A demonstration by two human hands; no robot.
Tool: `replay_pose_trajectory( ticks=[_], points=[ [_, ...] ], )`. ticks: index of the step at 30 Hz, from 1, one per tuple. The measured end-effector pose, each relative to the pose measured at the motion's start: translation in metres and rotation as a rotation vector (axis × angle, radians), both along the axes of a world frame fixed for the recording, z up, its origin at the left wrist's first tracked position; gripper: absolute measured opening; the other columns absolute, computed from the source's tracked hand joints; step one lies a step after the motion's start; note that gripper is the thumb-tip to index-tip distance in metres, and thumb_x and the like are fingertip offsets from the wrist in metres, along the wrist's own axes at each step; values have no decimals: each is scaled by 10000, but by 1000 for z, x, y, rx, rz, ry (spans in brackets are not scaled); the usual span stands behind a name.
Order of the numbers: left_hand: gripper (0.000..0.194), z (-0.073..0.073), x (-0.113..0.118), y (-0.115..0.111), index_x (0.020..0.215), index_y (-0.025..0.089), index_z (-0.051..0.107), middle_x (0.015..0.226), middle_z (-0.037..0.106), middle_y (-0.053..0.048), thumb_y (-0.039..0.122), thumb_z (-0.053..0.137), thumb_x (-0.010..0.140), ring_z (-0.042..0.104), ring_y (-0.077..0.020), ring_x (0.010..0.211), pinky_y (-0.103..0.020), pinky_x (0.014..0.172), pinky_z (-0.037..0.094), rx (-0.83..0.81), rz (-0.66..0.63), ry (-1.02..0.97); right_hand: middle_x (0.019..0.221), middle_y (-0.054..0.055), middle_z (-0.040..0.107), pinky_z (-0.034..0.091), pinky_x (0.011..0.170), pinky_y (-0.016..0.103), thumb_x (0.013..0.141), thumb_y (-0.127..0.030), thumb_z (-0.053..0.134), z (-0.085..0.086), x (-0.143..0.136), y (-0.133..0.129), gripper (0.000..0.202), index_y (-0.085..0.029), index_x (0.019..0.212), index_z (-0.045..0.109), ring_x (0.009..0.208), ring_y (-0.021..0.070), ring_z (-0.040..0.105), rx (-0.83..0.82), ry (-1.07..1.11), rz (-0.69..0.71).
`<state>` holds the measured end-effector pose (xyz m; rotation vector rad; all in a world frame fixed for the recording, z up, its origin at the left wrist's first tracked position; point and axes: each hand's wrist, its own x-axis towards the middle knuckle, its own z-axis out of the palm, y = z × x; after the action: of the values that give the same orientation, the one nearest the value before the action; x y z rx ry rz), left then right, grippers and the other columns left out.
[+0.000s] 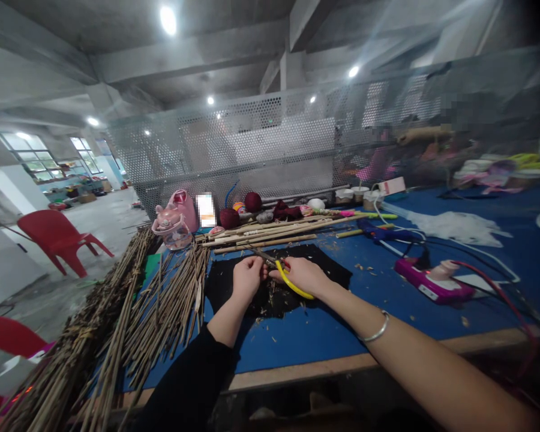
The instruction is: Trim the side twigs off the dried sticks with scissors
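Observation:
My left hand [248, 277] is closed on a thin brown stick [263, 254] over a black cloth [225, 281]. Just right of it, my right hand [302, 276] is wrapped round a tool with yellow handles [292, 285], whose dark head meets the stick. One curved handle sticks out below my right fingers. Small chips and shavings lie on the cloth under both hands. To the left, many cut sticks [175, 306] are spread on the blue table top [288, 345].
A bundle of long twigs [85, 327] lines the left edge. Behind are peeled rods [270, 231], yarn balls [252, 202] and a pink pot [174, 231]. A glue gun [382, 231], a magenta power strip [434, 287] and cables lie right. A perforated metal screen [234, 144] stands behind.

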<state>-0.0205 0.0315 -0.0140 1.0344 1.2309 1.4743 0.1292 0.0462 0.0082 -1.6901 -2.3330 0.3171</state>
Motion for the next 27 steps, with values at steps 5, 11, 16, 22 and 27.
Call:
replay_pose_trajectory(
  ticks=[5,11,16,22,27],
  points=[
    [212,0,1,0,686,124,593,567,580,-11,335,574,679,524,-83,465,-193,475,448,-15,15,29,785,69,651,347,543,250,667,-713,388,-1,1,4,542,-211,750,574,741,225,603,9,-11,9],
    [346,0,-4,-2,654,124,582,552,569,-26,462,531,703,511,-97,436,-185,400,405,-36,81,219,737,47,638,322,530,232,681,-675,415,-2,9,14,481,-216,742,545,683,193,584,113,94,-84],
    [352,-2,-14,0,1029,149,575,703,617,-48,365,452,779,496,-89,413,-199,417,399,14,199,420,727,56,630,337,571,224,727,-622,401,-7,28,36,444,-201,729,542,695,183,576,149,208,-98],
    [386,13,-11,-3,1055,147,592,1089,564,-142,101,470,691,565,-205,930,-276,822,415,53,244,995,756,74,635,350,586,226,743,-611,378,-14,37,49,467,-187,764,573,732,194,582,110,214,-163],
    [50,38,-40,10,641,110,610,776,623,-183,89,566,627,583,-285,885,-351,800,417,-141,235,1174,763,77,642,347,576,227,707,-637,412,-17,33,45,486,-187,776,583,734,197,585,72,190,-137]
  ],
)
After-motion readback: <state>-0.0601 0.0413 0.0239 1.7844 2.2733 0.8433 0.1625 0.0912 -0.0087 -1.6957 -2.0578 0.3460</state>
